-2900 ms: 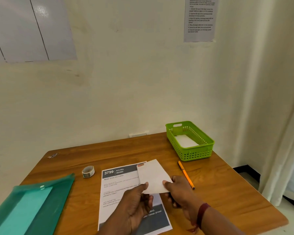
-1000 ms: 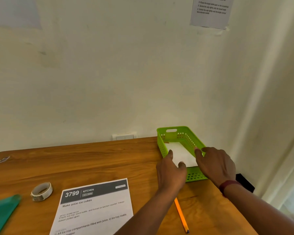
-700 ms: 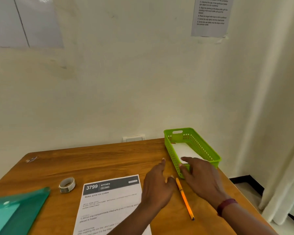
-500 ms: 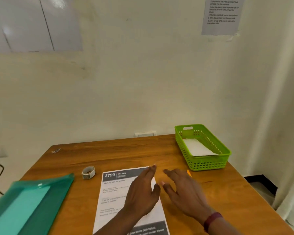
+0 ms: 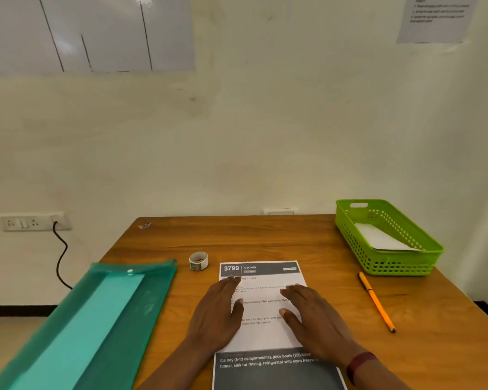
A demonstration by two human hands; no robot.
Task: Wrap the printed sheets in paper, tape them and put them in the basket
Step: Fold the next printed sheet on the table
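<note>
A printed sheet [image 5: 262, 311] headed "3799 KITCHEN" lies flat on the wooden table [image 5: 293, 240] in front of me. My left hand [image 5: 219, 313] rests flat on its left side, fingers straight. Over the sheet's right side lies my right hand [image 5: 312, 319], also flat, with a dark red band at the wrist. A green plastic basket [image 5: 389, 263] stands at the table's back right with a white wrapped packet [image 5: 378, 237] inside. A small roll of tape [image 5: 198, 260] sits just left of the sheet's top edge.
An orange pencil [image 5: 376, 301] lies to the right of the sheet, in front of the basket. A teal plastic folder [image 5: 96, 319] covers the table's left side. A wall socket [image 5: 31, 221] with a black cable is at the left. The wall is directly behind the table.
Both hands left the packet in the basket and drew back to the printed sheet, where they now lie flat. My view has swung left and down.
</note>
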